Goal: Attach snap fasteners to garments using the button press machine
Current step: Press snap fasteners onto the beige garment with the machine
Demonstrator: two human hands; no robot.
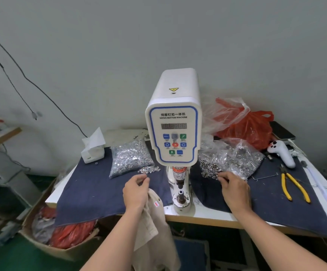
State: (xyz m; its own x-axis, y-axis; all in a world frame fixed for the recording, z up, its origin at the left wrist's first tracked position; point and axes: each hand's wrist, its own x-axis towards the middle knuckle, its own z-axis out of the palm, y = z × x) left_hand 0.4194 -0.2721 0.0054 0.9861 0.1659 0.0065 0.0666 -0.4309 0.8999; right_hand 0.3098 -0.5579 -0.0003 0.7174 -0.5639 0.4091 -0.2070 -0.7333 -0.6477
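Head view: two hands (136, 189) (235, 189), seemingly pinching fasteners (210, 169)

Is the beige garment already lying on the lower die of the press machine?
No, the beige garment hangs under the left hand at the table edge, and the lower die is bare.

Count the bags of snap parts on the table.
2: one clear bag of silver snap caps left of the servo button machine, one opened bag of ring-shaped snap parts right of it. The red plastic bag may hide more.
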